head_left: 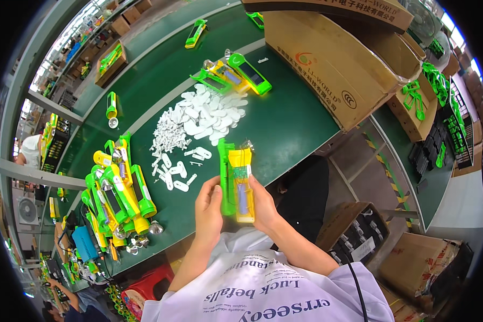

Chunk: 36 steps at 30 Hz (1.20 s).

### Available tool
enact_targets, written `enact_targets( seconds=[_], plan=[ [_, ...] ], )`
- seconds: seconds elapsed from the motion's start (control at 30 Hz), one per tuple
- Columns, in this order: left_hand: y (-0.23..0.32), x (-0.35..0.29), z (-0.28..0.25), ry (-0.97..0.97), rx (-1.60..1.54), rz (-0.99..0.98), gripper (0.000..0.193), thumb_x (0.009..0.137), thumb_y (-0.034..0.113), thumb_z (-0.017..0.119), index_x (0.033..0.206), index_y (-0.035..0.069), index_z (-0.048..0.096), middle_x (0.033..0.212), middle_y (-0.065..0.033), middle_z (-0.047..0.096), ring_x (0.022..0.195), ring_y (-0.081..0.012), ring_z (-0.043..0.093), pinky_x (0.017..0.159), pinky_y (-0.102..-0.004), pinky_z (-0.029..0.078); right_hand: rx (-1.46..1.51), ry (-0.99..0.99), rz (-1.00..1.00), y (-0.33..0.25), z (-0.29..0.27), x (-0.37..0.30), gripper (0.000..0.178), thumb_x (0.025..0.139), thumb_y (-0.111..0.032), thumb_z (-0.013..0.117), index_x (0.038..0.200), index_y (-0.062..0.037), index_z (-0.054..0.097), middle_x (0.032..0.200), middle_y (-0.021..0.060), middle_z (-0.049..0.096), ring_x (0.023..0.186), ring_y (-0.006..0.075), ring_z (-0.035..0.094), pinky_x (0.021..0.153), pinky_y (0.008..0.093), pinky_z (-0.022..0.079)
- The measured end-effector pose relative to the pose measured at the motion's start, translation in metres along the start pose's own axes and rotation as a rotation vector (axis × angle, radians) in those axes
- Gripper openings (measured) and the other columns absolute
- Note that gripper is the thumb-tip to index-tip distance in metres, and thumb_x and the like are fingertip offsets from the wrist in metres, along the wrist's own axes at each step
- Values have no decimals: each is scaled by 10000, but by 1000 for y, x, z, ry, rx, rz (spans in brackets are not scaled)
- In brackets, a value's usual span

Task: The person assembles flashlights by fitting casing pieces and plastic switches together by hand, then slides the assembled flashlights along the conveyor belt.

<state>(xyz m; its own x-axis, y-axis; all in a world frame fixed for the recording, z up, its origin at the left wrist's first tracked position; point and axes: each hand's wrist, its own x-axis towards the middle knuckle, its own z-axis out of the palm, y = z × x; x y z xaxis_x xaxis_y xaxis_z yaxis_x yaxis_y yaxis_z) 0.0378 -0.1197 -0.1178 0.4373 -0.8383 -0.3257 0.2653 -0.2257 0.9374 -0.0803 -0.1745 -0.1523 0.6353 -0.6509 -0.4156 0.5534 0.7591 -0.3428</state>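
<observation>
Two parts of an opened lamp are held side by side at the table's (292, 129) near edge. The left hand (208, 209), partly closed, grips the green cover (227, 182); the right hand (265, 208), likewise curled, grips the yellow body (246, 211), probably so its wired insides face up. White pieces (201, 115) lie toward eleven o'clock, stacked lamps (115, 196) at nine, seemingly for easy reach.

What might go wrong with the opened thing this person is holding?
The yellow half in the right hand has its circuit board exposed, so a bump might damage it. Both it and the green half in the left hand are near the table edge, so a slip might drop them. Loose white pieces nearby could get scattered.
</observation>
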Motion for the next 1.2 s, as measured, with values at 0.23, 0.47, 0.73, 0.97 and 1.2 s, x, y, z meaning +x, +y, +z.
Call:
enact_targets(
  seconds=[0.23, 0.47, 0.73, 0.97, 1.2],
  plan=[
    [4, 1, -4, -155, 46, -8, 353, 991, 74, 539, 1321, 20, 425, 1166, -137, 650, 999, -144, 627, 851, -271, 503, -98, -110, -97, 1, -11, 5, 442, 1050, -346, 362, 1409, -93, 419, 1331, 78, 536, 1188, 197, 551, 1002, 369, 463],
    [-1, -2, -5, -250, 169, 211, 430, 986, 62, 524, 1368, -46, 357, 1347, -208, 528, 1158, -200, 577, 973, -309, 462, -68, -59, -185, -5, -4, -1, 399, 1046, -286, 430, 1383, -72, 416, 1223, 63, 588, 1083, 130, 569, 899, 279, 480],
    [1, -16, 10, -179, 275, 244, 434, 936, 4, 566, 1343, -72, 437, 1263, -206, 591, 1109, -215, 631, 918, -316, 519, -184, -67, -251, 1, 0, -6, 402, 1042, -263, 440, 1391, -68, 403, 1252, 69, 579, 1081, 130, 562, 933, 294, 467],
    [-1, -18, 7, -199, 322, 241, 448, 917, -29, 601, 1341, -54, 455, 1268, -198, 586, 1113, -215, 628, 932, -299, 514, -119, -88, -219, -1, 3, -11, 432, 1048, -272, 404, 1427, -66, 371, 1325, 123, 544, 1204, 203, 538, 1028, 365, 440],
    [-2, -17, 10, -182, 231, 208, 419, 898, -48, 624, 1294, -59, 486, 1244, -193, 604, 1106, -212, 631, 932, -297, 517, -157, -80, -258, -2, 3, -11, 421, 1046, -258, 425, 1411, -51, 386, 1295, 117, 560, 1176, 176, 549, 1012, 333, 439]
  ],
)
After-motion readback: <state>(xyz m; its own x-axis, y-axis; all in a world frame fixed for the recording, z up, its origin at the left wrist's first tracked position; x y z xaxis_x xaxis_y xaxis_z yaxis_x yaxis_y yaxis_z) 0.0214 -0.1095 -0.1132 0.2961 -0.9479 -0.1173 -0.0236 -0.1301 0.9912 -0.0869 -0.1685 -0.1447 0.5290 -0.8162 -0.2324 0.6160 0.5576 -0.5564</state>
